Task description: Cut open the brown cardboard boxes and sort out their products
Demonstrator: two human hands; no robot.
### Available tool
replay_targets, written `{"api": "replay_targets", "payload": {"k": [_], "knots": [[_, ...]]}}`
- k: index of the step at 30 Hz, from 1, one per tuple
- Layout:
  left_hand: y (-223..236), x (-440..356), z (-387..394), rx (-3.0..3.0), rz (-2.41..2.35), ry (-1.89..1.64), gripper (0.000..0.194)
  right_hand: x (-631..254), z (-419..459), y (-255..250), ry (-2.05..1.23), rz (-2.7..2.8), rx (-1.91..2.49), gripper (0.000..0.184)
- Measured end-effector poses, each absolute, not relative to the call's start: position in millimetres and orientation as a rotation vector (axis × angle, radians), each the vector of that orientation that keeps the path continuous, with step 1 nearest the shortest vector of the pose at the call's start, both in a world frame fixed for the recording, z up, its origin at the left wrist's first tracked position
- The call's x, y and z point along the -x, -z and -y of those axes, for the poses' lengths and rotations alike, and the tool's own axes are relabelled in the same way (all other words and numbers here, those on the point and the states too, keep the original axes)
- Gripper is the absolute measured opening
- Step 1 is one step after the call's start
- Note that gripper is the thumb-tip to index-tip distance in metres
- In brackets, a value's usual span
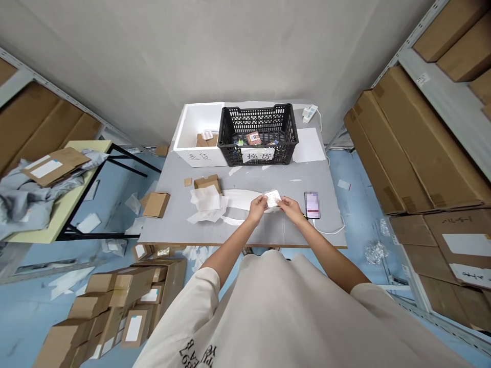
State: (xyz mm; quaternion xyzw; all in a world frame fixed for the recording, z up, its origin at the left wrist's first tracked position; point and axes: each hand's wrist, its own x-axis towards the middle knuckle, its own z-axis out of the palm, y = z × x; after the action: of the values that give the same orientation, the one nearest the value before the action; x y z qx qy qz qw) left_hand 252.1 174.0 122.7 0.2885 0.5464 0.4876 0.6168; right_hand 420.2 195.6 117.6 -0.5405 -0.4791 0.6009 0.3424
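Note:
Both my hands meet over the grey table (268,230), pinching a small white packet (272,198) between them. My left hand (257,207) grips its left side and my right hand (290,207) grips its right side, fingers closed on it. Just left of the hands lie crumpled white papers (207,203) and a small brown cardboard box (207,182). A phone (312,204) with a white cable lies on the table right of my right hand.
A black plastic crate (258,134) with small items and a white foam box (197,134) stand at the table's far edge. Cardboard boxes (115,301) are piled on the floor at left. Shelves of large cartons (422,148) line the right. A side table (57,199) stands left.

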Motion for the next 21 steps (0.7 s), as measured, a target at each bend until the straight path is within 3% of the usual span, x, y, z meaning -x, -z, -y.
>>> {"api": "replay_targets", "payload": {"k": [2,5,13,17,21], "knots": [[-120,-255,-174,-0.684,-1.366,-1.131,0.042,-418,-196,-118,-1.603,1.181,1.401,0.042],[-121,-260,-174,-0.700,-1.530,-1.194,0.039,-415,-195,-125,-1.392,1.222,1.468,0.038],[-134,-256,-175,-0.607,-1.287,-1.254,0.039,-408,-185,-142,-0.839,1.981,1.277,0.035],[-132,-233,-174,-0.517,-1.302,-1.241,0.039,-398,-194,-133,-1.004,1.707,1.362,0.036],[-132,-208,-171,-0.489,-1.314,-1.239,0.040,-372,-208,-130,-1.451,1.317,1.367,0.050]]}}
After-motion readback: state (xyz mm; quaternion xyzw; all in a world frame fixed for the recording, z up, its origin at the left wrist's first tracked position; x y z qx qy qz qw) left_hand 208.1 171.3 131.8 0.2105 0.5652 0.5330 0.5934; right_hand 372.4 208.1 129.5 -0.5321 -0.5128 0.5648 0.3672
